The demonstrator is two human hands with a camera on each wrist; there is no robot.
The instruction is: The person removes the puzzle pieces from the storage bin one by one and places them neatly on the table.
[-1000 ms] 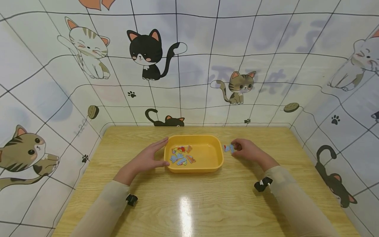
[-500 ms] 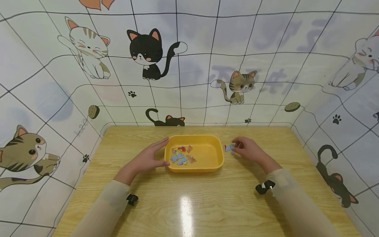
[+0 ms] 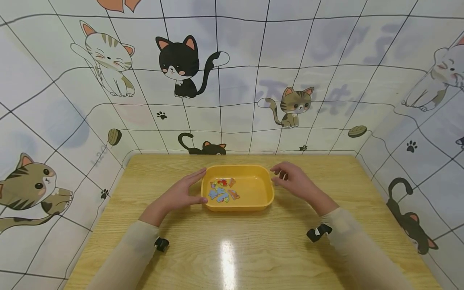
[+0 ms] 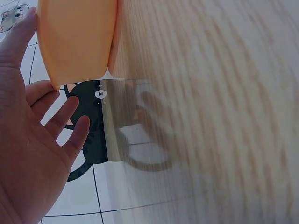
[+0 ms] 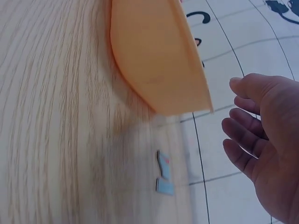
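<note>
A yellow plastic tray (image 3: 253,208) stands on the table, with several small colourful puzzle pieces (image 3: 222,196) in its left half. My left hand (image 3: 180,195) spans the tray's left end, thumb and fingertips at the rim and the other fingers spread, as the left wrist view shows. By the right rim hovers my right hand (image 3: 291,180), fingers loosely bent and nothing visible between them. Below it, two light blue puzzle pieces (image 5: 164,186) lie on the table in the right wrist view; the hand hides them in the head view.
The wooden table (image 3: 195,241) meets a white wall (image 3: 239,117) at the back, covered with a grid and cartoon cats. More of this wall covering rises at the left and right. A black wrist camera (image 3: 319,232) sits at each sleeve.
My right hand has lifted off the two blue pieces and shifted left to the tray's right rim. The left hand and the tray keep their places.
</note>
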